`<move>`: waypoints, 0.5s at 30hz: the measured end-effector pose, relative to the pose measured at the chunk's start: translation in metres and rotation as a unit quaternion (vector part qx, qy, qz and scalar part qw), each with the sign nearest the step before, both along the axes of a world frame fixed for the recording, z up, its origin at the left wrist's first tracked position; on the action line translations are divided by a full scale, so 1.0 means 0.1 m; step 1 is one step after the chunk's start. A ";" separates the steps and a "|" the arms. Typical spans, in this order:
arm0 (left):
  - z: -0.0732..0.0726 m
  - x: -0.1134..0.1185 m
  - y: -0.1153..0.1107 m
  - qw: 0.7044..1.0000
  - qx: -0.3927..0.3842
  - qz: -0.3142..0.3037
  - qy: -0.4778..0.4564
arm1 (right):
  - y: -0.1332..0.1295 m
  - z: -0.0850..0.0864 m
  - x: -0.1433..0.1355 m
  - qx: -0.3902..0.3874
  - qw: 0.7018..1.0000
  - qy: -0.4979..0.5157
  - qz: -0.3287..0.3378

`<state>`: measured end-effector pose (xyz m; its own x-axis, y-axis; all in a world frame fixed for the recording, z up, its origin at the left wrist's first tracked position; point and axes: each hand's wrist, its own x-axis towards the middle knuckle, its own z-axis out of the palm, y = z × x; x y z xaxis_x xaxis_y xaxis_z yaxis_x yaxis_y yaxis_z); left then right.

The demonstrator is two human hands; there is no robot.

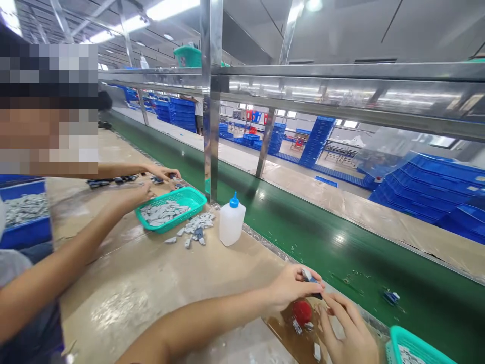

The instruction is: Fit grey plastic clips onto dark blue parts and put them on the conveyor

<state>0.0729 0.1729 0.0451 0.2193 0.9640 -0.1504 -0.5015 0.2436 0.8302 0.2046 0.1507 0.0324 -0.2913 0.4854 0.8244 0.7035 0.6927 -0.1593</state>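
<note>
My left hand [291,287] pinches a small grey and dark-blue plastic part [309,278] between thumb and fingers, above the table's edge by the belt. My right hand [347,328] is close against it, fingers bent and fingertips meeting the part's near end; whatever lies between them is hidden. Below the hands, a round red object [302,312] rests on a wet brown patch [282,333] of the table. Small grey pieces [297,326] lie beside the red object, and another pale piece [317,351] is nearer to me.
A white squeeze bottle [232,225] with blue cap stands beside loose grey parts [195,230] and a green basket [172,225]. Another green basket [417,349] is at lower right. The green conveyor [303,232] carries a small part [391,297]. A co-worker's arms [94,222] reach across at left.
</note>
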 end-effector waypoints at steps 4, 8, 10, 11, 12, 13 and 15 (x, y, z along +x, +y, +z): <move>0.00 0.10 0.04 0.999 0.028 0.015 0.012 | -0.06 0.01 0.00 -0.003 1.000 -0.020 -0.012; 0.00 0.11 0.18 0.995 0.083 0.018 0.057 | -0.10 0.05 0.15 -0.093 0.995 -0.001 -0.048; -0.02 0.07 0.28 0.984 0.119 0.027 0.129 | -0.08 0.06 0.36 -0.128 0.988 0.031 -0.082; -0.03 0.04 0.34 0.979 0.126 0.029 0.156 | -0.05 0.05 0.50 -0.143 0.983 0.048 -0.100; -0.06 0.01 0.40 0.975 0.130 0.026 0.177 | -0.03 0.04 0.66 -0.158 0.978 0.062 -0.119; -0.08 -0.02 0.46 0.971 0.132 0.022 0.200 | -0.01 0.01 0.84 -0.179 0.971 0.067 -0.141; -0.13 -0.11 0.60 0.956 0.141 0.010 0.258 | 0.00 -0.06 1.20 -0.231 0.951 0.044 -0.199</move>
